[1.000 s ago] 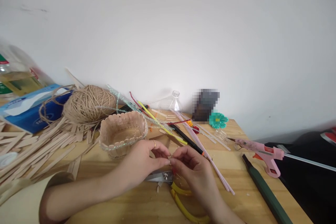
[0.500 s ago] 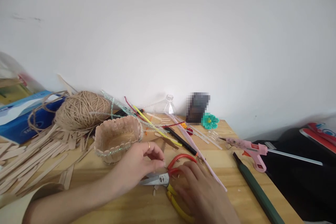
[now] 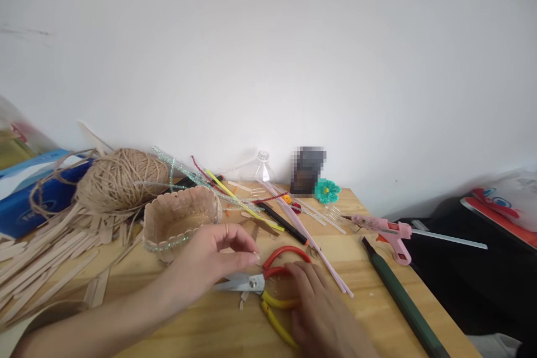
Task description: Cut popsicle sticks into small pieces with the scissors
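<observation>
Wooden desk [image 3: 226, 330], white wall [image 3: 268, 39] behind. Scissors [image 3: 253, 283] lie near the basket [image 3: 178, 207], blades by the left hand [image 3: 220, 251], whose thumb and finger nearly meet; whether holding anything, I cannot tell. Right hand [image 3: 321, 302] touches the handles [image 3: 277, 302], grip unclear.

At the bench [image 3: 201, 327], my left fingers [image 3: 241, 236] bend nearly tip to tip just above the scissors [image 3: 254, 284], anything pinched there too small to tell, while my right fingers [image 3: 304, 279] lie at the red and yellow handles [image 3: 289, 249], the wooden basket [image 3: 158, 213] beyond the left ones.
</observation>
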Tool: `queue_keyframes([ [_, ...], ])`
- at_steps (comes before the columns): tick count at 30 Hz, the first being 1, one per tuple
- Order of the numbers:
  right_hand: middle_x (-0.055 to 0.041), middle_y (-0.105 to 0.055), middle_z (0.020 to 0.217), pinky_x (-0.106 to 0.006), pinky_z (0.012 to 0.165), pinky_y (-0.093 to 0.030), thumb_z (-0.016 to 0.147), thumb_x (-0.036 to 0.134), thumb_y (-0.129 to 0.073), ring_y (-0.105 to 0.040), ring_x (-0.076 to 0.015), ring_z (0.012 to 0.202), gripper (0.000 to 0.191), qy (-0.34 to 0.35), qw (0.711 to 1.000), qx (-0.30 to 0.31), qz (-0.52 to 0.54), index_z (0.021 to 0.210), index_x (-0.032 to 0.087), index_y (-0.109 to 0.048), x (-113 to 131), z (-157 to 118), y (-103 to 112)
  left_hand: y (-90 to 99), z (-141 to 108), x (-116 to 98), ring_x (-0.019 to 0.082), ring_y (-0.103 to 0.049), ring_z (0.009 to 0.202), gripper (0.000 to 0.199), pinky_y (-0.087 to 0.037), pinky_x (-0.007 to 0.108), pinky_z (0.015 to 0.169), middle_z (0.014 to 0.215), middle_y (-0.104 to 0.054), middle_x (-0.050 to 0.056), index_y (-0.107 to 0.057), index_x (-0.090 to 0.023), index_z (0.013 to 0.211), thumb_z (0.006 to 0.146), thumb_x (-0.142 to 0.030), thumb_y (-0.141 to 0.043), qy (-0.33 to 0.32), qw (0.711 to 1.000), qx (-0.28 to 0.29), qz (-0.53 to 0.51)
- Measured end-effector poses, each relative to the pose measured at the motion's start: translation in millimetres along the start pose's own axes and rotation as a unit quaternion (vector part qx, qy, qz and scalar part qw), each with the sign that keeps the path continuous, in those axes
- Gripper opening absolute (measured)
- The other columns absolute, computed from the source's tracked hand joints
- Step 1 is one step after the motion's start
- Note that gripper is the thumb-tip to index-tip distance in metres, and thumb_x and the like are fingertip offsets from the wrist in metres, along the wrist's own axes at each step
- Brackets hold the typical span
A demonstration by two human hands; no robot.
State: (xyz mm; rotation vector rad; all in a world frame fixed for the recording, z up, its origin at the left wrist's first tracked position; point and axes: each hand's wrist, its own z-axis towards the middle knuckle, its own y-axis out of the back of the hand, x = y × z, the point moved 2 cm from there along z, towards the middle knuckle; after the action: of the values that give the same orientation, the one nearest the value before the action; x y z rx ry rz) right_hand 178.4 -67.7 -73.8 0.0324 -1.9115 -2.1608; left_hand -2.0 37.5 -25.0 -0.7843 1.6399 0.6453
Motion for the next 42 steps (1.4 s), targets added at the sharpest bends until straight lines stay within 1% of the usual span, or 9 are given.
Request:
queue_keyframes([
  [6, -0.013, -0.055, 0.1, -0.045, 0.085, -0.043, 0.05, 0.0, -0.044, -0.049, -0.0301, 0.099, 0.052, -0.074, 0.995, -0.005, 0.064, 0.099, 0.013, -0.054, 0, -3, 3, 0.2, -3, -7, 0.012, -0.053, 0.064, 0.008, -0.04, 0.021, 0.061, 0.064, -0.061, -0.003, -0.063, -0.017, 0.068, 0.064, -0.021, -0.068, 0.022, 0.998, -0.018, -0.05],
  [11, -0.0122, -0.054, 0.096, -0.047, 0.079, -0.042, 0.06, 0.008, -0.052, -0.047, -0.0305, 0.093, 0.036, -0.08, 0.994, -0.022, 0.067, 0.095, 0.015, -0.052, -10, -5, 1, 3.0, -6, -12, 0.013, -0.057, 0.069, 0.011, -0.044, 0.023, 0.066, 0.071, -0.066, -0.001, -0.069, -0.019, 0.075, 0.065, -0.023, -0.068, 0.021, 0.996, -0.052, -0.067],
  [16, -0.0064, -0.051, 0.081, -0.038, 0.065, -0.043, 0.064, 0.019, -0.055, -0.048, -0.0235, 0.074, 0.015, -0.135, 0.98, -0.05, 0.14, 0.076, 0.02, -0.045, -18, 0, 6, 7.5, -7, -14, 0.012, -0.059, 0.065, 0.004, -0.045, 0.022, 0.065, 0.067, -0.068, -0.002, -0.067, -0.019, 0.07, 0.068, -0.023, -0.067, -0.017, 0.992, -0.064, -0.108],
  [19, -0.0025, -0.051, 0.078, -0.036, 0.066, -0.045, 0.069, 0.03, -0.057, -0.05, -0.0218, 0.075, 0.019, -0.183, 0.939, -0.027, 0.29, 0.082, 0.021, -0.046, -24, 7, 9, 10.1, -7, -17, 0.011, -0.058, 0.064, 0.005, -0.045, 0.022, 0.064, 0.066, -0.068, -0.001, -0.064, -0.018, 0.068, 0.067, -0.021, -0.068, -0.023, 0.984, -0.082, -0.154],
  [23, 0.0026, -0.047, 0.066, -0.035, 0.072, -0.047, 0.073, 0.046, -0.057, -0.051, -0.017, 0.064, 0.026, -0.189, 0.845, -0.034, 0.499, 0.073, 0.022, -0.049, -24, 19, 14, 12.9, -8, -21, 0.01, -0.056, 0.067, 0.008, -0.045, 0.021, 0.063, 0.071, -0.065, 0.0, -0.065, -0.016, 0.07, 0.067, -0.021, -0.07, -0.035, 0.979, -0.104, -0.174],
  [26, 0.0041, -0.045, 0.064, -0.031, 0.065, -0.047, 0.077, 0.046, -0.055, -0.046, -0.0125, 0.053, 0.026, -0.196, 0.776, -0.043, 0.599, 0.07, 0.021, -0.049, -14, 30, 21, 13.8, -7, -20, 0.01, -0.054, 0.067, 0.008, -0.045, 0.021, 0.061, 0.071, -0.061, -0.001, -0.065, -0.017, 0.071, 0.068, -0.021, -0.07, -0.046, 0.977, -0.104, -0.182],
  [28, 0.004, -0.047, 0.064, -0.027, 0.059, -0.044, 0.079, 0.043, -0.052, -0.046, -0.0119, 0.052, 0.022, -0.186, 0.757, -0.021, 0.626, 0.075, 0.02, -0.051, -3, 37, 25, 13.5, -5, -18, 0.011, -0.053, 0.069, 0.013, -0.046, 0.022, 0.061, 0.072, -0.059, -0.001, -0.066, -0.018, 0.081, 0.069, -0.021, -0.068, -0.053, 0.976, -0.093, -0.189],
  [38, 0.0034, -0.044, 0.053, -0.024, 0.047, -0.034, 0.077, 0.043, -0.048, -0.042, -0.0115, 0.047, 0.028, -0.108, 0.781, 0.011, 0.615, 0.061, 0.019, -0.046, 24, 58, 20, 15.3, 0, -16, 0.014, -0.06, 0.073, 0.013, -0.047, 0.024, 0.065, 0.074, -0.068, 0.003, -0.068, -0.016, 0.079, 0.069, -0.024, -0.069, -0.035, 0.978, -0.091, -0.185],
  [42, 0.0049, -0.043, 0.049, -0.022, 0.037, -0.031, 0.071, 0.06, -0.052, -0.041, -0.0101, 0.039, 0.041, -0.084, 0.792, 0.094, 0.597, 0.063, 0.02, -0.044, 21, 60, 7, 15.4, 1, -14, 0.014, -0.061, 0.072, 0.01, -0.047, 0.024, 0.064, 0.073, -0.069, 0.003, -0.067, -0.016, 0.074, 0.068, -0.023, -0.07, -0.027, 0.974, -0.095, -0.203],
])
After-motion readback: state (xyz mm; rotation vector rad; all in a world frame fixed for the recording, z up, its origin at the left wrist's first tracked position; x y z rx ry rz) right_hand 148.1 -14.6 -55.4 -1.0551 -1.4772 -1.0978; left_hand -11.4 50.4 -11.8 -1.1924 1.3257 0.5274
